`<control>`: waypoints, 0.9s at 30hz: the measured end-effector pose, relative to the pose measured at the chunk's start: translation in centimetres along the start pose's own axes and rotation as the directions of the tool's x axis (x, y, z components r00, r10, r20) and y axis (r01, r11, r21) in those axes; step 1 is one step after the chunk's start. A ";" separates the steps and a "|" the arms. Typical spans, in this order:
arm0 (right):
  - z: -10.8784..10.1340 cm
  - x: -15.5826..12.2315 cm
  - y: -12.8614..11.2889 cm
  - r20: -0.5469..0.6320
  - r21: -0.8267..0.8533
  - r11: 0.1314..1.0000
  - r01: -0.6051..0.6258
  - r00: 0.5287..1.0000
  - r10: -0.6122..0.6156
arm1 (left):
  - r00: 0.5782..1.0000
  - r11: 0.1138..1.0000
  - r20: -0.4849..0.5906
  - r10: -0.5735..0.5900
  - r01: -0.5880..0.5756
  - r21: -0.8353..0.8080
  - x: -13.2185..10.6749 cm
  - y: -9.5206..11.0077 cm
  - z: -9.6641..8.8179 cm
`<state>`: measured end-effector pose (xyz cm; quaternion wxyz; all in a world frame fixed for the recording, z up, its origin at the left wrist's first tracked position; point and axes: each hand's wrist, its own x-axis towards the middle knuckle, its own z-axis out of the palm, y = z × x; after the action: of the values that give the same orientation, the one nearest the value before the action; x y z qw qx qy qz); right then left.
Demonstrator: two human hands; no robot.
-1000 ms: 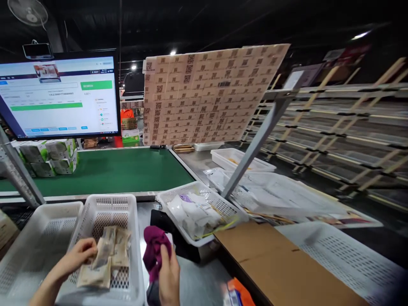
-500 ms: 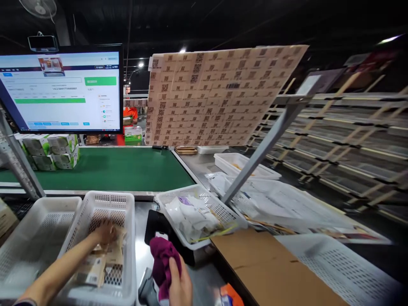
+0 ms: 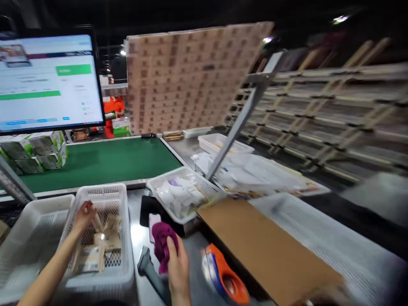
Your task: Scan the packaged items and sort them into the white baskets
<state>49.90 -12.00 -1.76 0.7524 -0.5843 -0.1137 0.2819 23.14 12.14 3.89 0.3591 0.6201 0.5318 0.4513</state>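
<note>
Just beneath the loosely curled fingers of left hand point(image 3: 83, 212): packets point(image 3: 106, 238) in basket point(image 3: 105, 189); hold unclear through blur. Near table edge: right hand point(image 3: 179, 272) clenched around cloth point(image 3: 161, 243). Pinch one packet by its edge; keep cloth bunched, clear of basket.

Three baskets line the desk's near edge: left basket point(image 3: 25, 238), middle basket point(image 3: 105, 190), right basket point(image 3: 204, 183). One purple cloth point(image 3: 161, 244) and one tape dispenser point(image 3: 226, 280) lie beside them.

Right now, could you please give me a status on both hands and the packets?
Left hand in white basket, at tan packets; grip unclear. Right hand shut on magenta cloth. Orange tape dispenser beside it.
</note>
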 end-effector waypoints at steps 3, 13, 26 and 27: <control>4.2 -3.2 -2.9 0.087 0.087 0.991 0.105 0.990 -0.112 | 0.997 0.964 -0.054 -0.047 0.031 -0.264 -0.7 2.6 -1.6; 16.6 -9.3 -0.5 0.847 -0.136 0.652 0.745 0.429 -0.313 | 0.919 0.654 0.173 -0.353 0.375 -0.657 -6.6 7.8 0.8; 0.6 -1.8 4.3 0.078 -0.503 0.829 0.245 0.968 -0.239 | 0.939 0.602 0.152 -0.309 0.317 -0.733 -7.1 9.7 -6.4; -0.9 -0.6 4.5 0.047 -0.563 0.804 0.192 0.979 -0.200 | 0.928 0.585 0.147 -0.344 0.334 -0.739 -7.4 9.2 -6.4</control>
<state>48.54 -12.30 -6.18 0.5718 -0.7677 -0.2461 0.1522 20.05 3.03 13.26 0.6591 0.2995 0.4067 0.5572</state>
